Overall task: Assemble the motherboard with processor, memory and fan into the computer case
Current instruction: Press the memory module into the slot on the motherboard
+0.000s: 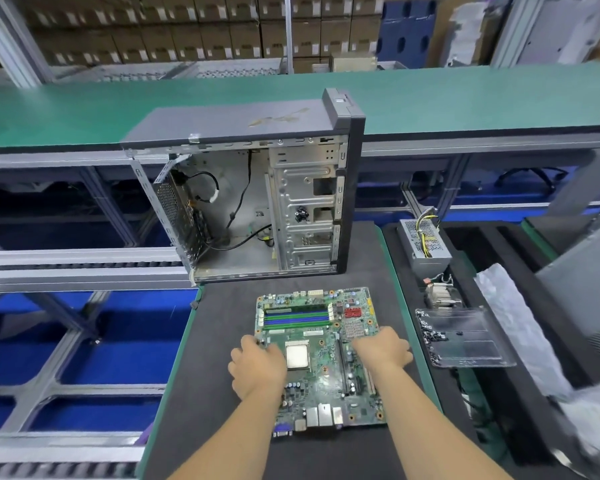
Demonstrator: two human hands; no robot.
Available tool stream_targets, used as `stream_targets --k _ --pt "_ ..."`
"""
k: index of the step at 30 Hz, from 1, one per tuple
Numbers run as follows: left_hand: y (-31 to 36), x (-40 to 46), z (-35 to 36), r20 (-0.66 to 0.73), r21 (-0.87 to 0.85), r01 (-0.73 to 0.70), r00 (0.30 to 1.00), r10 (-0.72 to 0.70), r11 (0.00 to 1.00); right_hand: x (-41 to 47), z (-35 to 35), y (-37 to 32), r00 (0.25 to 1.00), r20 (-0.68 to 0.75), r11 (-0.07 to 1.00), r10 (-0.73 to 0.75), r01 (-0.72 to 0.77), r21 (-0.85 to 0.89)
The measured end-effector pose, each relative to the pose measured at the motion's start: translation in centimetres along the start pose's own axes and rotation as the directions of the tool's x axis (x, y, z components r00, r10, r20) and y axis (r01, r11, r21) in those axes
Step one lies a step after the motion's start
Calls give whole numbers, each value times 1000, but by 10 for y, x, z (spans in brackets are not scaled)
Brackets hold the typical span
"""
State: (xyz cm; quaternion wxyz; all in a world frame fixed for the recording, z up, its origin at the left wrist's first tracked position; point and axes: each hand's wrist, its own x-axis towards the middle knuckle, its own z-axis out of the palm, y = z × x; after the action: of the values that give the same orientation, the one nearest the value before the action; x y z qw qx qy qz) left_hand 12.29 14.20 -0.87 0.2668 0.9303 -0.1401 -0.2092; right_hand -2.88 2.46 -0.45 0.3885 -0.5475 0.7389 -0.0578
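Observation:
A green motherboard point(321, 372) lies flat on the dark mat, its ports facing me. A silver processor point(297, 356) sits in its socket, and memory sticks point(297, 318) fill the slots at the far side. My left hand point(257, 367) rests on the board's left edge beside the processor, fingers curled over it. Over at the board's right edge is my right hand point(383, 348), lying palm down. The open grey computer case point(257, 188) stands upright beyond the board, loose black cables inside. A finned cooler point(440, 294) sits on the right tray.
A power supply point(425, 242) with yellow wires stands at the right. A clear plastic tray point(461, 337) holds small screws. Crumpled plastic bags point(520, 327) lie further right. A green conveyor shelf point(84, 109) runs behind the case, and the mat's left edge drops to blue flooring.

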Motion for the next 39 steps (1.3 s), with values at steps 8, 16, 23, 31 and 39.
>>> stream_targets --k 8,16,23,31,39 --pt "99 -51 33 8 -119 -194 980 196 974 40 -98 26 985 -168 997 34 -21 79" --pt "184 -104 90 242 -395 -187 923 298 900 106 -199 74 941 -302 981 153 -108 163" --pt "206 -131 131 358 -494 -68 893 274 867 160 -227 118 934 -299 978 196 -163 131" --pt "231 -142 168 389 -479 -114 861 327 871 196 -245 139 922 -330 973 204 -154 172" --pt "255 -151 193 525 -470 -94 769 364 878 220 -266 157 899 -422 992 116 -88 87"
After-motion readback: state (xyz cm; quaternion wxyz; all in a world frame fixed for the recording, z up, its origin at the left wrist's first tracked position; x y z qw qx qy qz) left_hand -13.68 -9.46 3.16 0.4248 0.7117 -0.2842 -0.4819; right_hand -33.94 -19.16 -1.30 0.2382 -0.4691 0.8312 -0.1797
